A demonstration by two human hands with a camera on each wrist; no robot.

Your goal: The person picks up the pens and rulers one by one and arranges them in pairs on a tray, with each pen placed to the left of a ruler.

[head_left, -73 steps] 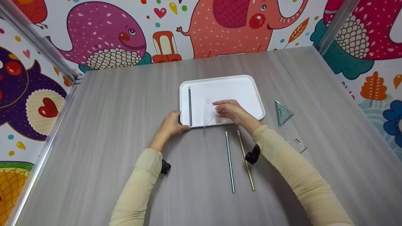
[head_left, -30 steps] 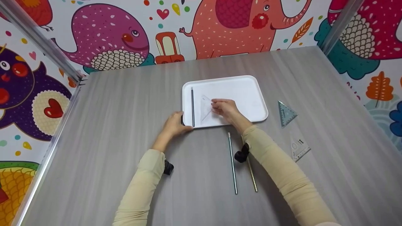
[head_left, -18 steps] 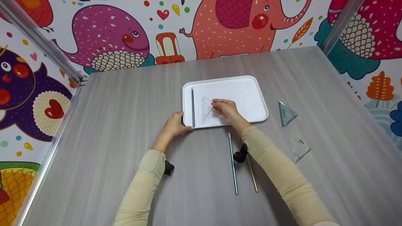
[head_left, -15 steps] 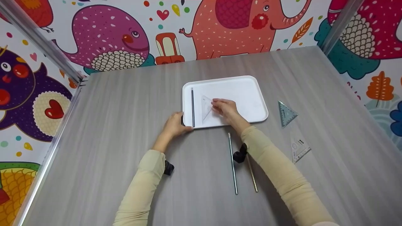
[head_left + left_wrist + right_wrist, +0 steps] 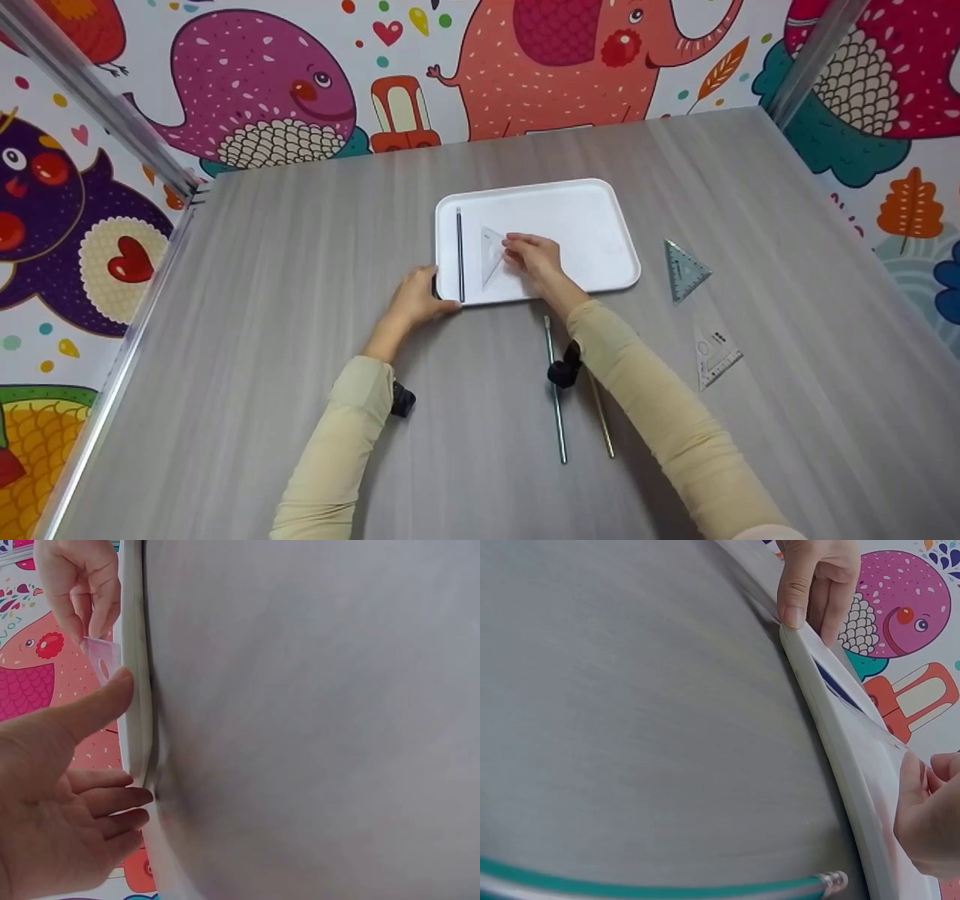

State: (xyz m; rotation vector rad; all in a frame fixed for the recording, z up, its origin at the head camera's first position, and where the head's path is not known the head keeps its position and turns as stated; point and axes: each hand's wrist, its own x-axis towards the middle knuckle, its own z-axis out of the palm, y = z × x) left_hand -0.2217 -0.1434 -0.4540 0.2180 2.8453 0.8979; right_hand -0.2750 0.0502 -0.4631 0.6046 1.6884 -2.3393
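My left hand (image 5: 415,298) grips the near left corner of a white tray (image 5: 581,225), its thumb on the front rim and its fingers along the left side. Over the tray, my right hand (image 5: 537,259) pinches a clear triangular set square (image 5: 490,253) between thumb and fingers at its right side. The left wrist view catches part of that set square (image 5: 103,658) past the tray's rim. A dark pencil (image 5: 460,255) lies lengthwise in the tray by its left wall, to the left of the set square.
Right of the tray are a grey-green set square (image 5: 685,272) and another clear set square (image 5: 716,356). In front lie a teal pencil (image 5: 559,424) and a gold pencil (image 5: 601,420), partly beneath the right forearm and its wrist camera. Patterned walls border the grey table (image 5: 300,247).
The clear set square, earlier tilted across the tray's front rim, now sits inside the tray's outline near the dark pencil. My right forearm has shifted slightly left. The left hand keeps its hold.
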